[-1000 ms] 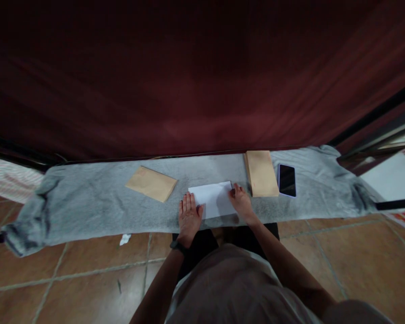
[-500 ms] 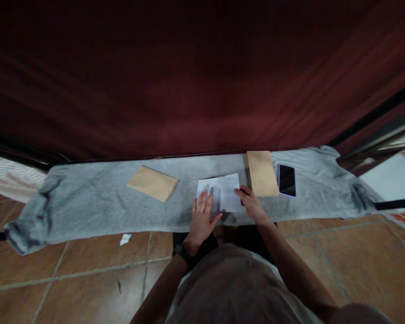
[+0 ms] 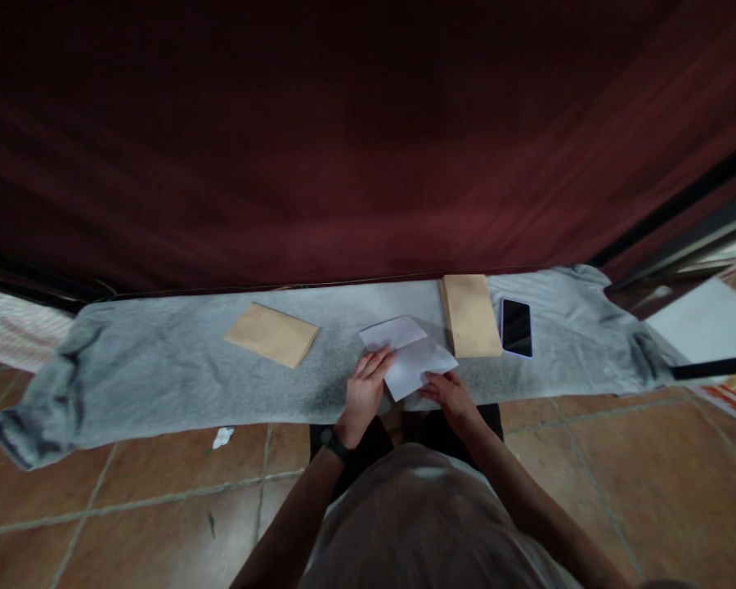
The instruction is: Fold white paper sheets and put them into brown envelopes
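Note:
A white sheet of paper (image 3: 412, 366) with a crease across it lies at a slant in front of me, its near right part appearing slightly raised. My left hand (image 3: 366, 383) grips its left edge, fingers over the top and the thumb out of sight. At the lower right edge, my right hand (image 3: 451, 396) has the paper between its fingers, which are partly under it. To the right of the paper is a stack of brown envelopes (image 3: 473, 317). Another brown envelope (image 3: 272, 334) lies apart on the left.
Grey cloth (image 3: 177, 368) covers the long narrow bench. A phone (image 3: 516, 327) with a purple edge lies right of the stack. Behind the bench rises a dark red surface (image 3: 368, 180). A white scrap (image 3: 222, 438) is on the tiled floor (image 3: 177, 523).
The paper has turned clockwise from lying square to a slant. My left hand has gone from resting flat on it to gripping its left edge; my right hand has moved down along it.

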Motion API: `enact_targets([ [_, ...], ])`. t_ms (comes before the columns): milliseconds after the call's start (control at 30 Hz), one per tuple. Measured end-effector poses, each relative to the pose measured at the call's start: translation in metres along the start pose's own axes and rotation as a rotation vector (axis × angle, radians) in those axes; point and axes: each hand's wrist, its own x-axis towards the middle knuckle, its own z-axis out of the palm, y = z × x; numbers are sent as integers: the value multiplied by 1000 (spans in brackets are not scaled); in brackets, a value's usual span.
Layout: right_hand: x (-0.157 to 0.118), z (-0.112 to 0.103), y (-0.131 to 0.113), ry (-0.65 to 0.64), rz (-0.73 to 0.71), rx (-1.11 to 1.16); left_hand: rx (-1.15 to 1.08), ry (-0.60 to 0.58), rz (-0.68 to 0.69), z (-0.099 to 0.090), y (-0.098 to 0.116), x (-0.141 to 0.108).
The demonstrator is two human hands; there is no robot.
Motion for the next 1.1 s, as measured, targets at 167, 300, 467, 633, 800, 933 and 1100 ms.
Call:
enact_targets([
  [167, -24, -11, 22, -171, 191, -95, -178, -118, -3, 10, -23, -24],
  [300, -30, -33, 36, -337, 189, -285, -186, -168, 16, 10, -34, -42],
  [467, -18, -66, 35, -200, -288, -821, -182, -139, 23, 5, -48, -40],
  [633, -5, -67, 20, -255, -748, -1245, -134, -135, 83, 7, -54, -30],
  [800, 9, -63, 26, -531, -871, -1352, -39, -216, 120, 2, -47, -40],
  [933, 17, -72, 28, -611, -863, -1350, -36, -314, 174, -5, -43, -57],
  [1100, 26, -70, 18, -554, -831, -1284, -210, -149, 36, -4, -42, -54],
])
